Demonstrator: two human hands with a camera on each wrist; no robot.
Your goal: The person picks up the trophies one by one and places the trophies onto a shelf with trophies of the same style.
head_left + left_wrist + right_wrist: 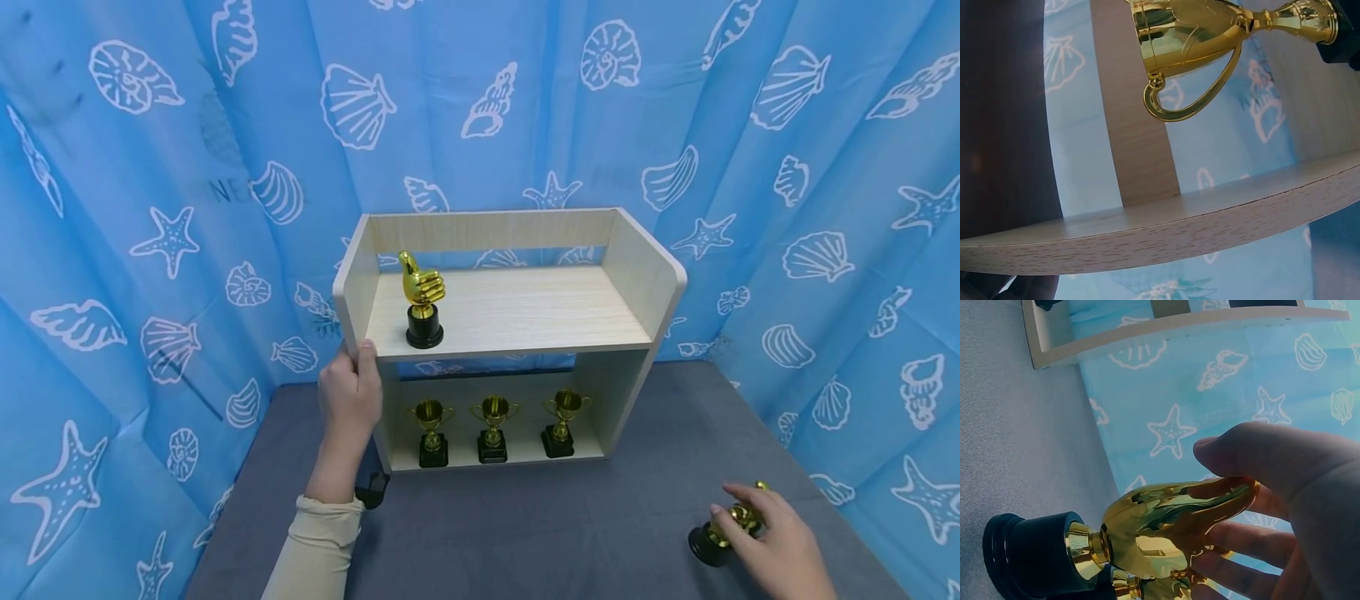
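Observation:
My left hand (351, 396) grips the left side panel of a pale wooden two-tier shelf (517, 308), its thumb on the front edge. On the upper tier, near that hand, stands a gold thumbs-up trophy (423, 300) with a black base. At the lower right, my right hand (776, 542) is around another gold thumbs-up trophy (1172, 531) upright on the table. In the right wrist view its thumb sits apart from the gold, with the other fingers spread behind. Part of a second gold-and-black trophy (1124, 584) shows behind this one.
On the lower tier stand three gold cup trophies: left (431, 429), middle (493, 427) and right (561, 421). One gold cup (1197, 37) looms close in the left wrist view. A grey cloth covers the table (525, 533). Blue seashell curtains (480, 100) hang behind and at both sides.

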